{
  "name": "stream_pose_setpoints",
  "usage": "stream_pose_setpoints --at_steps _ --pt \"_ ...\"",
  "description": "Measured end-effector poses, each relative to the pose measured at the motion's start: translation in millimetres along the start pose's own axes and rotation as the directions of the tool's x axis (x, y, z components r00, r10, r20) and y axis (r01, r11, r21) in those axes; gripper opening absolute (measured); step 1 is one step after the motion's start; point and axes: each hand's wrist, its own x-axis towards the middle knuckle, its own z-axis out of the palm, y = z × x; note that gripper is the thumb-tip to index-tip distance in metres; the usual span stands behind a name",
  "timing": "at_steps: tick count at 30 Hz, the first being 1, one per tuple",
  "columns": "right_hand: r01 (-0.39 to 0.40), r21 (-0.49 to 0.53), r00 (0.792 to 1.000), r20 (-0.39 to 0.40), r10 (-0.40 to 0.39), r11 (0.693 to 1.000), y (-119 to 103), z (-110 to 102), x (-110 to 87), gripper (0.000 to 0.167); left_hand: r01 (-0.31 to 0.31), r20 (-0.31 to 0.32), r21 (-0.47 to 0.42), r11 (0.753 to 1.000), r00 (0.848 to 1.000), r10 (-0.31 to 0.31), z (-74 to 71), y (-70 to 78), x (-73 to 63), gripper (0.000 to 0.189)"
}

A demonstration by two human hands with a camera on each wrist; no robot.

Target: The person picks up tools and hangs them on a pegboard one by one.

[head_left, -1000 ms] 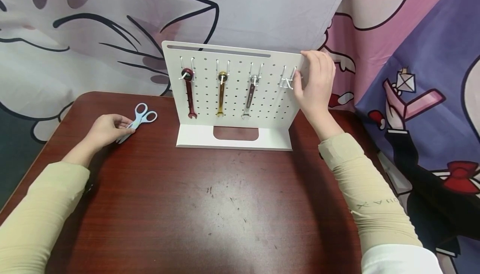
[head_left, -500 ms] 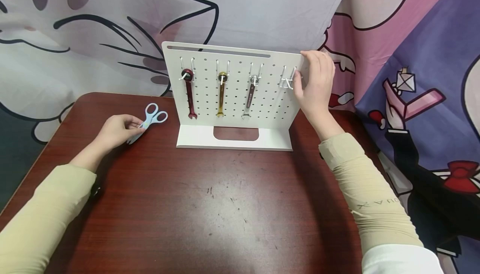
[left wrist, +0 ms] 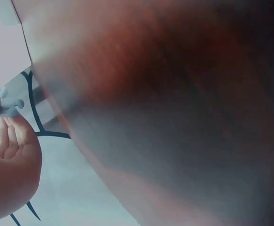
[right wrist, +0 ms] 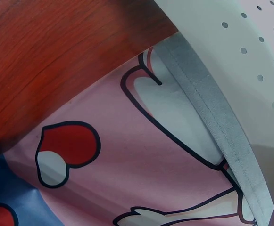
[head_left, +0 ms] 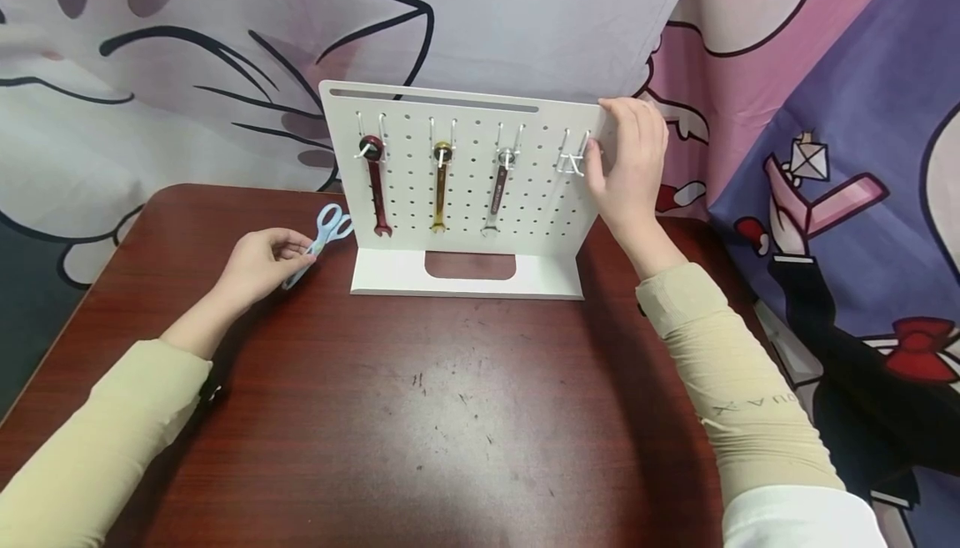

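Note:
My left hand [head_left: 266, 264] pinches a pair of light-blue-handled scissors [head_left: 334, 226] by the blades, a little left of the white pegboard [head_left: 390, 273]. The handles point away, towards the board's left edge. In the left wrist view, part of the scissors [left wrist: 9, 107] shows between thumb and fingers. With my right hand [head_left: 632, 166] I grip the board's upper right corner, which the hand hides. From hooks on the board hang a red wrench [head_left: 377, 193], a gold wrench [head_left: 440, 191] and a silver wrench [head_left: 498, 189]. A bare white hook [head_left: 572, 163] sits beside my right thumb.
The pegboard stands upright near the back of a dark red-brown table [head_left: 420, 414]. Behind it hangs a pale printed curtain [head_left: 540, 22]; a purple and pink printed cloth [head_left: 847, 114] covers the right side.
My left hand has moved to the right with the scissors, which are now close to the board's left edge. The right hand keeps its grip on the corner.

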Motion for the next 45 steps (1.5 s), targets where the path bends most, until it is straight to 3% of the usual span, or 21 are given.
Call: stream_pose_setpoints --at_steps 4,9,16,26,34,45 --pt "0.001 -0.002 1.000 0.002 -0.001 1.000 -1.6 -0.1 1.7 0.039 -0.012 -0.067 -0.012 1.000 0.998 0.011 -2.4 1.2 -7.7 0.023" --pt "-0.003 -0.007 1.000 0.002 0.003 1.000 -2.6 -1.0 2.5 0.039 0.002 -0.105 -0.104 0.995 0.994 -0.013 -4.2 4.4 -15.0 0.027" --pt "-0.021 0.002 1.000 0.016 0.021 1.000 -4.0 -2.9 1.2 0.039 -0.008 -0.090 -0.198 0.980 0.996 -0.010 2.5 19.8 -20.2 0.028" --pt "-0.027 0.010 0.999 0.023 0.026 1.000 -3.6 -5.8 1.2 0.039 -0.064 -0.075 -0.271 0.960 0.996 0.045 25.4 50.4 -22.4 0.026" --pt "-0.021 0.006 1.000 0.021 0.021 1.000 -3.2 -5.3 2.0 0.039 -0.075 -0.056 -0.360 0.930 0.997 0.059 41.7 78.9 -18.5 0.025" --pt "-0.020 0.005 1.000 0.019 0.020 1.000 -1.4 -4.9 1.6 0.039 -0.086 -0.026 -0.488 0.869 0.996 0.083 70.0 111.6 -4.0 0.024"
